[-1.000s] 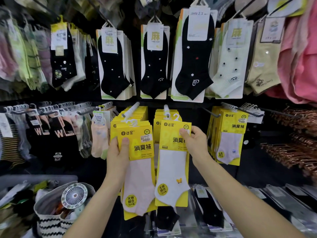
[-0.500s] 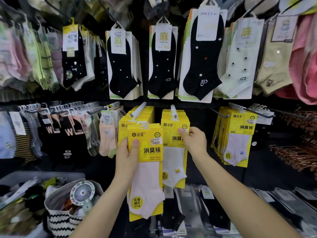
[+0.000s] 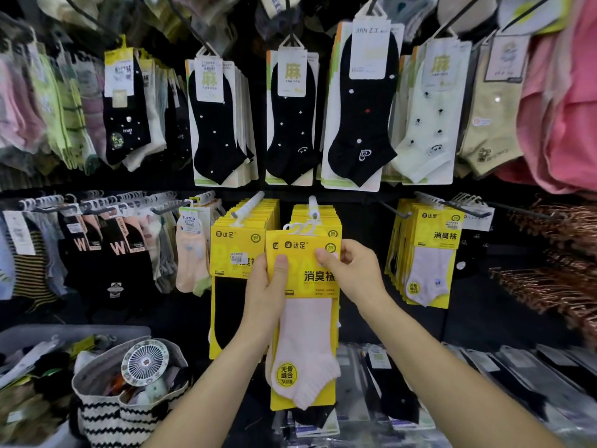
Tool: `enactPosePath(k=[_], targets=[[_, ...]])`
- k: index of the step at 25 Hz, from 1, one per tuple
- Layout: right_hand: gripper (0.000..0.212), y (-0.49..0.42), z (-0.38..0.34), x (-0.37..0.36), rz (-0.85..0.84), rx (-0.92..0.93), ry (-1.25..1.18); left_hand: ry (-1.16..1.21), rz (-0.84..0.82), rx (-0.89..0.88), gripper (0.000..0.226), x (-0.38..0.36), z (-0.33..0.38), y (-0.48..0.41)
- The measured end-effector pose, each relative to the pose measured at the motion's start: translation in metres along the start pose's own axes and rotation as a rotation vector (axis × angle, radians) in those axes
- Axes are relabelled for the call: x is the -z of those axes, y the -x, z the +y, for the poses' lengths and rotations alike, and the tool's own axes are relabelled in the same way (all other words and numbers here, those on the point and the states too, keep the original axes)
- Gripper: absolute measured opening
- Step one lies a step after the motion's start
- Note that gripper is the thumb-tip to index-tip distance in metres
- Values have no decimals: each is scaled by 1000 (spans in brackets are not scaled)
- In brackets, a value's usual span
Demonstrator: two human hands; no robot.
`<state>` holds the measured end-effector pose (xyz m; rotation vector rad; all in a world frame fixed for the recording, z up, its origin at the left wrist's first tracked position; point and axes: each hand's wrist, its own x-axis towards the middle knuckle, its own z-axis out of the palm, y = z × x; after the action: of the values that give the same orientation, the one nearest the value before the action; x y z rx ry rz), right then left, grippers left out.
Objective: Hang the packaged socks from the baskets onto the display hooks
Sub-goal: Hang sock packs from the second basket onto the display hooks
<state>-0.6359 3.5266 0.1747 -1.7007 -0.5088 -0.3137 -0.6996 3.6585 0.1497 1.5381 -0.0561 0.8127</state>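
Seemingly pack between left grip, right grip

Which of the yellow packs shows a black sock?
The front pack on the left hook, beside the left hand; the held pack and the right stack show pale socks.

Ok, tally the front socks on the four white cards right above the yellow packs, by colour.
Black socks: 3
Cream sock: 1
Total: 4
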Motion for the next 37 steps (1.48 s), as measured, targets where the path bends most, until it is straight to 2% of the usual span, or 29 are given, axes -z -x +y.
enactPosePath(k=[4,8,18,25,27,31,37], targets=[[15,-4,3,11,58,-126,-141,-73,65,-18,19,9,0,-3],[18,-19,7,15,176,-238,-155,-88,147,-4,22,34,-4,-12],[22,-45,14,-18,199,-166,83,-143,141,-88,24,61,-2,-8],[28,-29,22,-3,232,-160,266,-117,87,-25,21,40,-14,0],[28,-14,25,-1,212,-77,194,-102,76,-8,19,31,-13,1],[21,7,16,-8,31,-8,120,-67,33,-5,13,11,-12,6],[9,2,10,5,81,-155,-143,-51,75,5,13,1,-6,6]])
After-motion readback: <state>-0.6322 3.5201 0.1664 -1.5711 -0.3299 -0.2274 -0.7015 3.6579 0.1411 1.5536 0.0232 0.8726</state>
